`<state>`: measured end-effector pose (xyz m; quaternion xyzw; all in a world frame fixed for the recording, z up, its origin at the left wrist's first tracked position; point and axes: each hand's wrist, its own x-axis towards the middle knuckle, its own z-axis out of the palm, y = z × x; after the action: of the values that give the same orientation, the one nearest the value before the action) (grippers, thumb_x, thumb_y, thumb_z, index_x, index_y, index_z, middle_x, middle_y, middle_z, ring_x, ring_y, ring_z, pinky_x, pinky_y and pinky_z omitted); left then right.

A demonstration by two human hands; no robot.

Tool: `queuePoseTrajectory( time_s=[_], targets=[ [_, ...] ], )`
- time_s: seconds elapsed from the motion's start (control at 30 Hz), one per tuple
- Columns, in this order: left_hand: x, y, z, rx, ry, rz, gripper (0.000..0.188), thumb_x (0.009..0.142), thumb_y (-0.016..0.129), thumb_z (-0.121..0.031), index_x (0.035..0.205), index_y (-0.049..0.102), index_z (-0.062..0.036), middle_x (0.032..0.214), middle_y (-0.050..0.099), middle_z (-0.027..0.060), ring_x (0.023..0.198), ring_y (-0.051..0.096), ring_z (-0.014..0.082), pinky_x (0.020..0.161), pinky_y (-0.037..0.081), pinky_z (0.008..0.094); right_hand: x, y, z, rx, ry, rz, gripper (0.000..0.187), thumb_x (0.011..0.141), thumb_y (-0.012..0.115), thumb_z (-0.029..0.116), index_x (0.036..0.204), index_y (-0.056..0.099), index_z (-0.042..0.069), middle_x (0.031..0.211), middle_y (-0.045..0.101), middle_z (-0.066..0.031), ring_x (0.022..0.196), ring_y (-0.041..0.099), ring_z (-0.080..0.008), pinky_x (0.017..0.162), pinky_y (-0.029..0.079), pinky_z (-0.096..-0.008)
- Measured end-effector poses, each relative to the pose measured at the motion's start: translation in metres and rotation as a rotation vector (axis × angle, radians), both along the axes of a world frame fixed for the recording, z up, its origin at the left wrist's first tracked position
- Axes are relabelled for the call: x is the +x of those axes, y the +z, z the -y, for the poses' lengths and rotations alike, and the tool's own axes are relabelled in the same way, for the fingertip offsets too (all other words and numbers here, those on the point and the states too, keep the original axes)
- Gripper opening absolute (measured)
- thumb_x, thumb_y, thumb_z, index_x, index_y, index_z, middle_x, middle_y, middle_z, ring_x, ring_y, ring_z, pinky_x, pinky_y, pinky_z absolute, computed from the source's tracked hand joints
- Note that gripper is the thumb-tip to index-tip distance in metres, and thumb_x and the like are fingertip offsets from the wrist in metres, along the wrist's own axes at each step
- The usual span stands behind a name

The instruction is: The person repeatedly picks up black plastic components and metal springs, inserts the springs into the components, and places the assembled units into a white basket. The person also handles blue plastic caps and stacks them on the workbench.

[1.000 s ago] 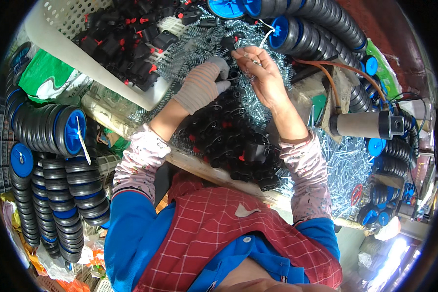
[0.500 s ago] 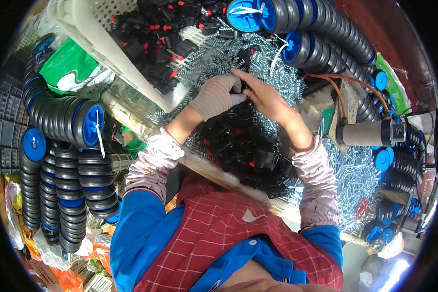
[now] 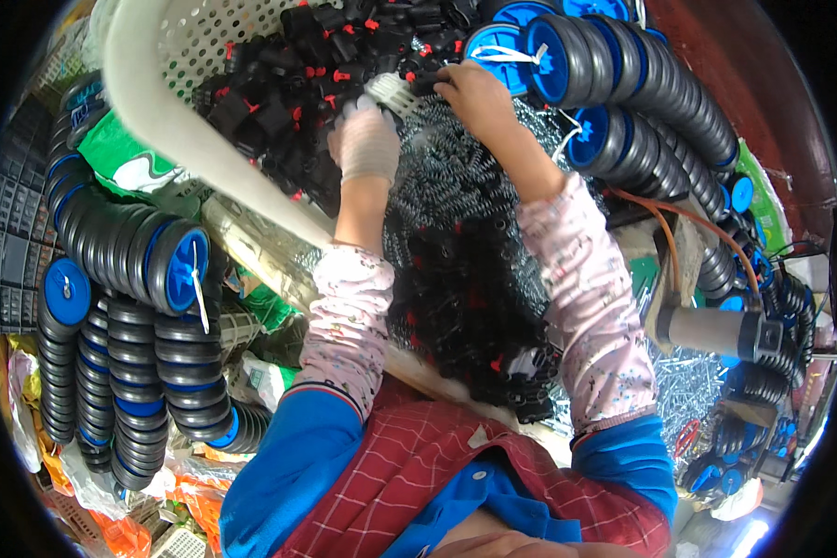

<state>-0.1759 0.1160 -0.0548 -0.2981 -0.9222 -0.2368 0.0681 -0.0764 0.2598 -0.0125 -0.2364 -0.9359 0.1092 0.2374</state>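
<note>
Background: bundled black wheels.
Black plastic housings: in perforated crate; likely light, stiff; grip sides.
Left hand: near them; blurred, cannot tell finger spread.
Right hand: fingers bent; hold unclear.

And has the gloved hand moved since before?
Yes, forward: the gloved left hand has gone from beside the near corner of the white basket to the black plastic parts in it.
</note>
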Motion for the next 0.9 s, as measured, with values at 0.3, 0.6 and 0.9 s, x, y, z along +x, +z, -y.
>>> queuePoseTrajectory(
  time_s=[0.3,0.6,0.9],
  targets=[
    [0.006,0.001,0.001,-0.057,-0.074,0.062,0.054,0.078,0.077,-0.035,0.119,0.055,-0.008,0.113,0.061,0.0185,0.104,0.062,0.0392,0.093,0.049,0.0501,-0.062,-0.04,-0.037,0.243,-0.078,0.365,0.025,0.081,0.073,0.019,0.102,0.068,0.007,0.11,0.063,-0.0156,0.097,0.069,-0.034,0.078,0.057,-0.0463],
    [0.043,0.049,0.017,1.175,-0.484,1.039,0.031,0.091,0.064,-0.004,0.121,0.058,-0.0084,0.105,0.063,0.0083,0.091,0.066,0.0206,0.076,0.057,0.0314,0.065,0.066,0.049,0.062,0.01,-0.476,0.038,0.079,0.079,0.015,0.115,0.069,0.013,0.1,0.06,-0.0117,0.085,0.066,-0.0328,0.073,0.053,-0.0418],
    [0.172,0.06,0.137,0.95,-0.765,1.716,0.048,0.1,0.058,-0.029,0.138,0.043,-0.0032,0.131,0.051,0.009,0.117,0.055,0.0177,0.097,0.051,0.0383,0.231,0.066,0.173,0.239,0.462,-0.096,0.05,0.072,0.066,0.001,0.121,0.064,0.001,0.086,0.054,-0.006,0.069,0.058,-0.024,0.057,0.05,-0.0341]
  ],
)
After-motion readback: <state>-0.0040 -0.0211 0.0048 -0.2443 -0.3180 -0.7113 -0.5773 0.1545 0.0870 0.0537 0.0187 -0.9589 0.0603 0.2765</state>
